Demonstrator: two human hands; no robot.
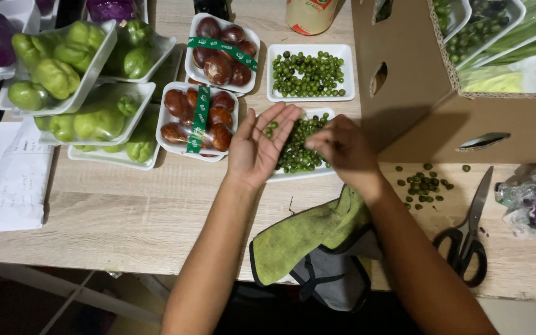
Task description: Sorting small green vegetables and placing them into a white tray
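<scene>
Green berries point(299, 146) fill a white tray point(293, 175) mid-worktop point(125, 211). Left hand point(257, 146) lies palm up and flat open over the tray's left edge, a few berries on the fingers. Right hand point(341, 147) is curled, fingertips pinched at the pile; can't tell if it has hold of any. Looks like sorting or portioning, mid-step. Next calls for a fine pinch without spilling the cupped palm. Loose berries point(423, 185) and scissors point(466, 239) lie right, a second tray point(310, 73) behind.
</scene>
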